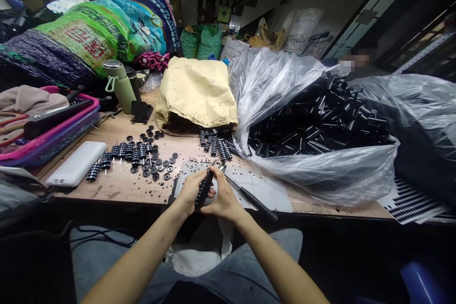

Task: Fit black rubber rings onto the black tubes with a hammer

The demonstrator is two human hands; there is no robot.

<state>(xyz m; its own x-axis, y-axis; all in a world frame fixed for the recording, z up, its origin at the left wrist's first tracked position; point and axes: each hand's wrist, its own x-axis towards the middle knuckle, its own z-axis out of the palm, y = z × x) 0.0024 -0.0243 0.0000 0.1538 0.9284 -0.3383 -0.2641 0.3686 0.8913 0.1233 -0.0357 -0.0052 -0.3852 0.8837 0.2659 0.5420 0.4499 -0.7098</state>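
My left hand (190, 193) is closed around a short black tube-like piece (204, 189) with small white characters along its side. My right hand (225, 198) grips the same piece, fingers near its upper end and thumb near its lower end. The piece stands tilted above a grey mat (274, 195) at the table's front edge. Just right of my right hand lies a tool with a metal shaft and black handle (258, 204); its tip is close to my fingers. Tiny dark bits are scattered around the mat.
Stacks of black ringed discs (135, 154) and loose discs (154, 169) lie left. More ringed stacks (213, 145) spill from a yellow sack (199, 86). A plastic bag (320, 175) holds many black tubes (317, 114). A white box (76, 164), pink basket (94, 104) and green bottle (123, 88) stand left.
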